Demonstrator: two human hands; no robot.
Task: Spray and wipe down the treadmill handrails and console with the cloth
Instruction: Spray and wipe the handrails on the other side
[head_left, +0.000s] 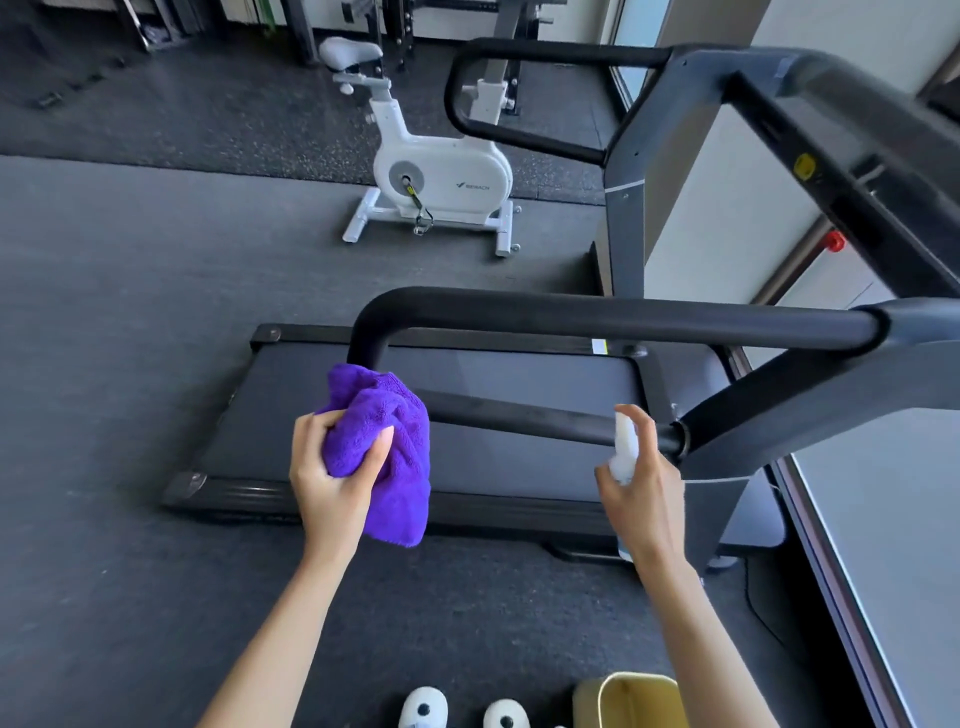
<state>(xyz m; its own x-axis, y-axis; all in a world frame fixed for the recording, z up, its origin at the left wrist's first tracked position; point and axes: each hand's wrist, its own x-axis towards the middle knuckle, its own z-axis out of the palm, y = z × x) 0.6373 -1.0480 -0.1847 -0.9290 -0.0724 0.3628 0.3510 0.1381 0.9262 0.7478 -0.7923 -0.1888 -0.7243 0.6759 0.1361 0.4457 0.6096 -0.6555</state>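
Now, two hands at the near handrail (519, 418) of one treadmill (467, 410): one purple cloth (387, 447), one white spray bottle (625, 449).

Counted: two black looped handrails, the near one in front of the hands and the far handrail (519, 52) beyond the belt; one white exercise bike (441, 171) standing on the dark floor behind; one yellow bin (636, 701) at the bottom edge, beside two white shoes (423, 706). The left hand (332, 467) is clenched around the bunched cloth, thumb pressed into its folds, the cloth touching the bend of the near handrail with a tail hanging below. The right hand (644, 478) grasps the spray bottle upright just beside the lower bar, forefinger curled over its top.
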